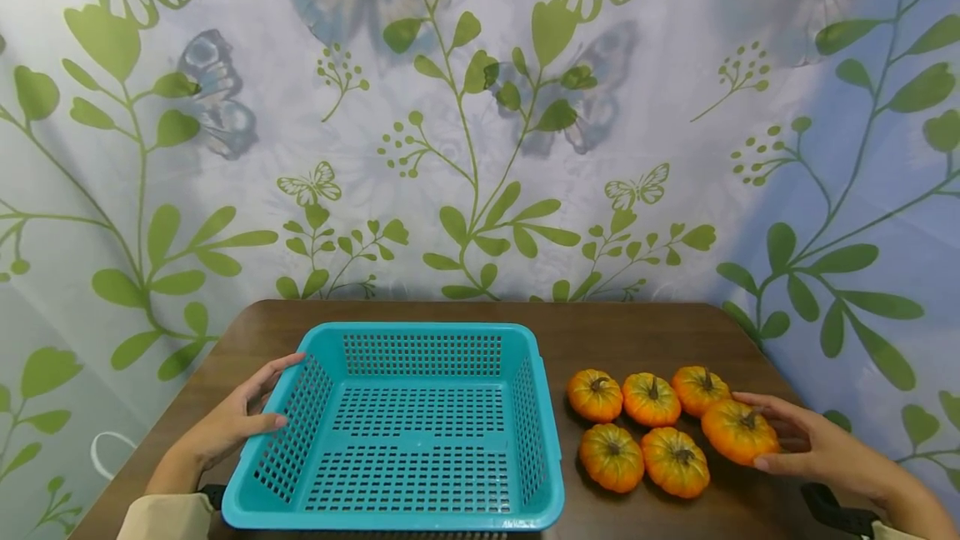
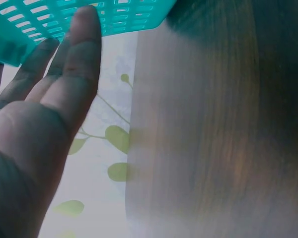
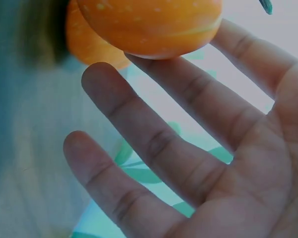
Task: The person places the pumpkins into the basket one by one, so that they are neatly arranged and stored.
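Observation:
A turquoise plastic basket [image 1: 420,438] with slotted walls and floor sits on the brown table. My left hand [image 1: 236,415] holds its left rim, thumb over the edge. In the left wrist view, the left fingers [image 2: 82,54] reach up to the basket's outer wall [image 2: 131,17]. At the right, my right hand [image 1: 806,440] pinches a small orange pumpkin [image 1: 738,433] between thumb and forefinger. Seen from the right wrist, this pumpkin [image 3: 154,25] rests at the fingertips, while the two lower fingers [image 3: 134,119] extend away from it.
Several more small pumpkins [image 1: 652,400] stand in two rows between the basket and my right hand, one partly behind the held pumpkin. A leaf-and-butterfly curtain [image 1: 480,148] hangs behind the table [image 1: 622,327]. A white loop [image 1: 105,448] shows beyond the left table edge.

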Demonstrator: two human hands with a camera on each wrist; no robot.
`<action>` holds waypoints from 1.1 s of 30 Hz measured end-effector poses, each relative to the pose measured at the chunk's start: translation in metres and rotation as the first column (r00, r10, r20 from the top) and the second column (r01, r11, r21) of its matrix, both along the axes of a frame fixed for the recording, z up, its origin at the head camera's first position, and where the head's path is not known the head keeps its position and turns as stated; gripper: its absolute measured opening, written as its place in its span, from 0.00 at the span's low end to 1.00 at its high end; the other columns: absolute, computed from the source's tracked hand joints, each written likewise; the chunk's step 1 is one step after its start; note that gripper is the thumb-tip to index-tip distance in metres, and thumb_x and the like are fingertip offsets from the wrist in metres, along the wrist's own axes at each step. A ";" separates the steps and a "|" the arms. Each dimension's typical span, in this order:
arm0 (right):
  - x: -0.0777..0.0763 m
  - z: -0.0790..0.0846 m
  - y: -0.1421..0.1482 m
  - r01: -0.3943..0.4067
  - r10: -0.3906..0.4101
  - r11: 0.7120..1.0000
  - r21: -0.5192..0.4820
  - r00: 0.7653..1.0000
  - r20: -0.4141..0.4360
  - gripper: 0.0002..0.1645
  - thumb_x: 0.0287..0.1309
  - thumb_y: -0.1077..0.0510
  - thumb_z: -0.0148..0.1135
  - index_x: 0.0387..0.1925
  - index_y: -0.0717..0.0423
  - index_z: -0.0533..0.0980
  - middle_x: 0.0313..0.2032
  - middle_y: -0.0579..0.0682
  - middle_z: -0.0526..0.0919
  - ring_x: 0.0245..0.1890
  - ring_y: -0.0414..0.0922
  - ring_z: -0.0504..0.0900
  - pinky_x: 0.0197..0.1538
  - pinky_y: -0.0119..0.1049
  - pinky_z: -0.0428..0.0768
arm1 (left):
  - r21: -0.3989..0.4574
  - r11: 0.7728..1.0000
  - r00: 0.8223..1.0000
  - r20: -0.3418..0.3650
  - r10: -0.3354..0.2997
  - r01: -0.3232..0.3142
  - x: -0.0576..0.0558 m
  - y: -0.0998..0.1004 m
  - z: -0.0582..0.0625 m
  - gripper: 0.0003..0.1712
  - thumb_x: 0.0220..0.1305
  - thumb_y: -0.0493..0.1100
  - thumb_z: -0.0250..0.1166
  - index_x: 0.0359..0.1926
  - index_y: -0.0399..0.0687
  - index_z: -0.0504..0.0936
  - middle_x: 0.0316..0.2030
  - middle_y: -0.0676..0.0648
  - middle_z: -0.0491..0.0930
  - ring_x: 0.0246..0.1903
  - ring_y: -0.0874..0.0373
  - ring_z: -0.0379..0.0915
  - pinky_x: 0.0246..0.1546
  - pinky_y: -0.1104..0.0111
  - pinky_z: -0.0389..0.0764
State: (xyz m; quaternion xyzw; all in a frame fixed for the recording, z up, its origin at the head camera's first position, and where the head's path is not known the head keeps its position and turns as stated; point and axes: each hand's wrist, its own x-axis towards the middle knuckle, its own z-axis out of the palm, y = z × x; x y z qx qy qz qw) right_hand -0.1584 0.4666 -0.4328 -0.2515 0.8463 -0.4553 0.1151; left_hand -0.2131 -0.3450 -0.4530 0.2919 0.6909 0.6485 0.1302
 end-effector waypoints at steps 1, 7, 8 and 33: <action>0.000 0.002 -0.002 0.010 -0.010 1.000 0.005 1.000 0.007 0.51 0.72 0.74 0.61 0.78 0.22 0.64 0.67 0.10 0.63 0.59 0.19 0.72 0.47 0.28 0.83 | 0.002 1.000 1.000 0.005 -0.003 0.003 0.000 0.000 0.000 0.45 0.72 0.26 0.58 0.83 0.64 0.62 0.67 0.52 0.75 0.60 0.56 0.80 0.50 0.52 0.90; -0.002 0.015 -0.014 0.041 -0.040 0.999 0.030 0.999 -0.011 0.50 0.72 0.73 0.62 0.78 0.20 0.63 0.66 0.10 0.64 0.58 0.20 0.73 0.47 0.29 0.83 | 0.016 1.000 1.000 0.019 -0.013 0.013 -0.001 -0.001 -0.002 0.45 0.73 0.27 0.58 0.83 0.65 0.62 0.66 0.52 0.74 0.59 0.55 0.80 0.49 0.49 0.90; -0.003 0.017 -0.015 0.040 -0.040 0.999 0.031 0.999 -0.016 0.50 0.72 0.73 0.62 0.78 0.21 0.63 0.66 0.10 0.64 0.58 0.21 0.73 0.47 0.29 0.83 | 0.018 1.000 1.000 0.021 -0.012 0.011 -0.001 -0.001 -0.001 0.45 0.73 0.27 0.58 0.83 0.65 0.61 0.67 0.52 0.74 0.59 0.54 0.80 0.48 0.49 0.90; -0.023 0.045 -0.066 0.076 -0.055 0.990 0.116 0.983 -0.175 0.48 0.67 0.68 0.72 0.83 0.51 0.63 0.69 0.13 0.63 0.62 0.18 0.67 0.50 0.30 0.82 | 0.021 1.000 0.999 0.049 0.005 -0.006 0.002 0.001 -0.002 0.44 0.74 0.29 0.57 0.83 0.68 0.61 0.67 0.54 0.74 0.58 0.53 0.82 0.49 0.50 0.90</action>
